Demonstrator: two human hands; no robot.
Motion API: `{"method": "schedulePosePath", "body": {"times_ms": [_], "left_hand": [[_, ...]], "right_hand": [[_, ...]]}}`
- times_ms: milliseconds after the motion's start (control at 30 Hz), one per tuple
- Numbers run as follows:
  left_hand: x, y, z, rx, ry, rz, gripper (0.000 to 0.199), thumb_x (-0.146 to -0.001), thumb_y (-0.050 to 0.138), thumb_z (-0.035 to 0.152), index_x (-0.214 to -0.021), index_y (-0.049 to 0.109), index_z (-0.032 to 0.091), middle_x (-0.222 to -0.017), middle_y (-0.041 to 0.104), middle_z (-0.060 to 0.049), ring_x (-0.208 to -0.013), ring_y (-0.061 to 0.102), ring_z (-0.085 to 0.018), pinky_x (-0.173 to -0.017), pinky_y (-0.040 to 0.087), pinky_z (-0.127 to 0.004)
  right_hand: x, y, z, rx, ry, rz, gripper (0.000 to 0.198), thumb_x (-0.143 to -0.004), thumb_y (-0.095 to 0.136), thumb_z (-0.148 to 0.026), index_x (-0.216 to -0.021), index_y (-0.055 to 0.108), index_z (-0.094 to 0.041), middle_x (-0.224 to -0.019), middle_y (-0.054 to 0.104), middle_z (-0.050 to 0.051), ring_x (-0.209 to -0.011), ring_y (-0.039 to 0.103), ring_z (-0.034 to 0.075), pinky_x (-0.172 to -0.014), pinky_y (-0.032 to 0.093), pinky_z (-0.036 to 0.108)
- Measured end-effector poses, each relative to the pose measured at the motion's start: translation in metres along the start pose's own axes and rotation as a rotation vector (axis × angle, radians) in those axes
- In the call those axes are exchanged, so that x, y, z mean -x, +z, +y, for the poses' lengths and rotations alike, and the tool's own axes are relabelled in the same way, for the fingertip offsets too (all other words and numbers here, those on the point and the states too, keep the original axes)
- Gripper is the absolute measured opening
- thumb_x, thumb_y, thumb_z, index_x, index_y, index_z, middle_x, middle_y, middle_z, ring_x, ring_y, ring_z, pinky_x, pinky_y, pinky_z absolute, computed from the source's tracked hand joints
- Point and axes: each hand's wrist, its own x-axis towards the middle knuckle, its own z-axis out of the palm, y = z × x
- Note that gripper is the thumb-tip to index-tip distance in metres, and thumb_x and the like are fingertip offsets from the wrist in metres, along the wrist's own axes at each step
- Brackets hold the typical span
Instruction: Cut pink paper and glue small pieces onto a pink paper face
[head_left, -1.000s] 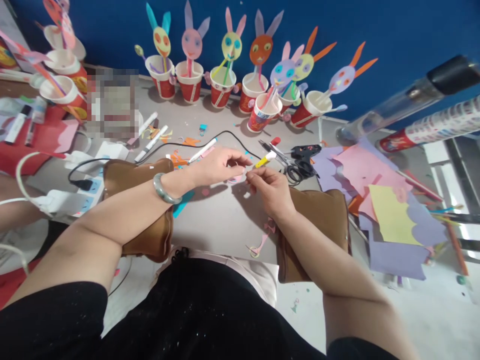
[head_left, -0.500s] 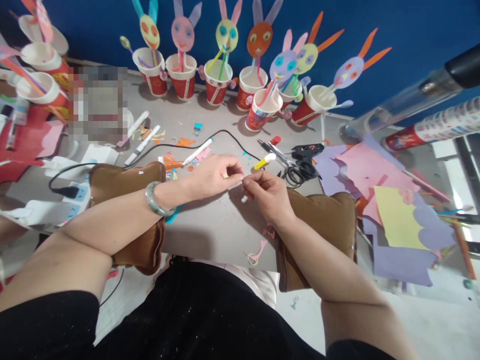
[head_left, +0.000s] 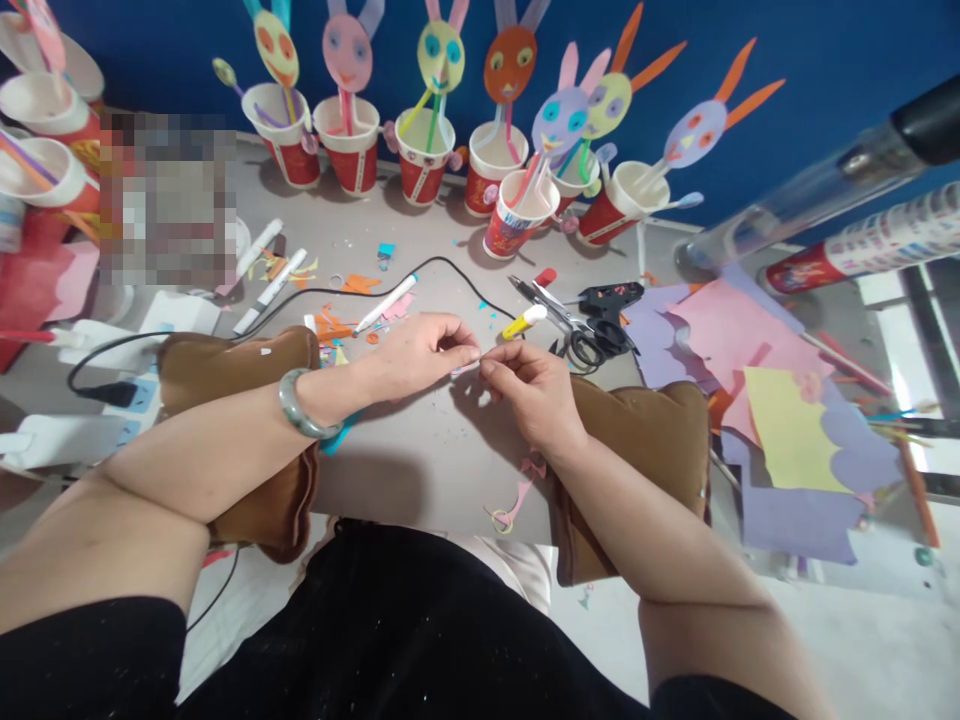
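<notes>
Over the middle of the grey table, my left hand (head_left: pixel 421 356) and my right hand (head_left: pixel 534 394) meet fingertip to fingertip. Both are closed in a pinch. Between them shows a sliver of something small and pale (head_left: pixel 465 368); the fingers hide most of it, and I cannot tell its kind. A jade-coloured bangle (head_left: pixel 291 402) circles my left wrist. Just beyond my right hand lie a yellow-and-white marker (head_left: pixel 523 321), scissors (head_left: pixel 581 346) and a black glue gun (head_left: pixel 611 300). A white marker (head_left: pixel 385 304) rests behind my left hand among paper scraps.
Red paper cups (head_left: pixel 424 165) with paper rabbit heads line the blue wall. Brown cushions (head_left: pixel 637 430) sit under both forearms. Coloured paper sheets (head_left: pixel 795 425) cover the right side. A black cable (head_left: pixel 300 296) crosses the table from a power strip (head_left: pixel 135 390).
The view has shifted slightly, so things on the left sit further left. My fingertips stay together, the left fingers a little more closed around the small pale thing.
</notes>
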Motion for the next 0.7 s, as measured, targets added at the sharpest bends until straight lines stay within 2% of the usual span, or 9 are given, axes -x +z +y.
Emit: {"method": "schedulePosePath", "body": {"times_ms": [200, 433, 700], "left_hand": [[-0.0003, 0.0011, -0.0035, 0.017, 0.001, -0.010, 0.008, -0.090, 0.069, 0.024, -0.086, 0.069, 0.018, -0.057, 0.054, 0.006, -0.053, 0.049, -0.008, -0.052, 0.044, -0.020], [-0.0009, 0.0026, -0.0061, 0.019, -0.013, -0.036, 0.007, -0.091, 0.066, 0.022, -0.086, 0.069, 0.018, -0.057, 0.051, 0.007, -0.051, 0.044, -0.007, -0.049, 0.039, -0.020], [-0.0003, 0.0013, -0.0013, 0.012, -0.053, -0.055, 0.009, -0.093, 0.062, 0.020, -0.090, 0.070, 0.017, -0.068, 0.061, 0.004, -0.055, 0.046, -0.007, -0.050, 0.039, -0.019]], "right_hand": [[-0.0001, 0.0014, 0.0006, 0.031, -0.003, 0.003, 0.029, -0.081, 0.079, -0.048, -0.079, 0.065, -0.022, -0.062, 0.061, -0.003, -0.053, 0.051, 0.010, -0.056, 0.047, 0.027], [0.0011, 0.0028, -0.0019, 0.021, 0.006, 0.010, 0.024, -0.080, 0.078, -0.041, -0.075, 0.064, -0.022, -0.059, 0.059, -0.004, -0.052, 0.050, 0.010, -0.057, 0.047, 0.028], [0.0006, 0.0031, -0.0016, 0.010, 0.011, 0.017, 0.020, -0.079, 0.075, -0.037, -0.074, 0.063, -0.022, -0.058, 0.059, -0.004, -0.052, 0.049, 0.010, -0.056, 0.046, 0.028]]}}
